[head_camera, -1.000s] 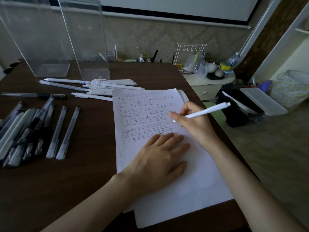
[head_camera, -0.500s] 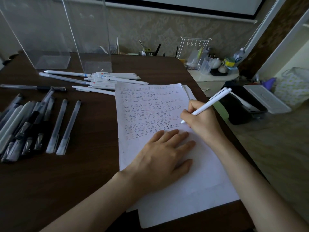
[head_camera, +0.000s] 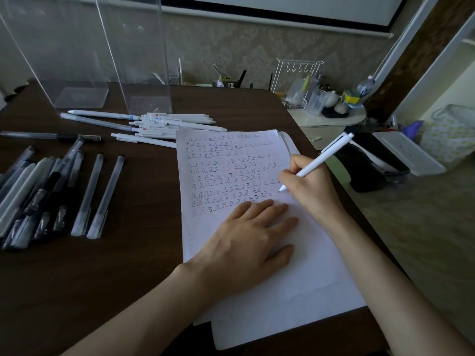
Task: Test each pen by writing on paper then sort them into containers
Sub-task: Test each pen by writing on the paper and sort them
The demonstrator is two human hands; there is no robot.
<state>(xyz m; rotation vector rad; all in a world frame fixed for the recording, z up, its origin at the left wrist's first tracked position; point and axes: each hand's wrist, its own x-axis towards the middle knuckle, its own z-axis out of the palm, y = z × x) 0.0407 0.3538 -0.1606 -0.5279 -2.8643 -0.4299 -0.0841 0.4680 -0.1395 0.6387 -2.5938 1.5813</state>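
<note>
1. A heap of dark and frosted pens lies at the left edge of the brown table, with two frosted ones set just beside it, parallel.
2. Two tall clear containers stand upright at the far side of the table.
3. In front of them lies a cluster of white pens, its nearest pen touching the sheet's top-left corner.
4. The paper sits in the middle – rows of small written marks cover its upper half.
5. The left hand lies flat on the sheet, fingers straight and slightly spread, pressing it down.
6. The right hand pinches a white click pen in a writing grip – tip down on the paper at the right end of a row, clicker end tilted up to the right.
7. A pale side cabinet holding small clutter stands beyond the table's right edge.
</note>
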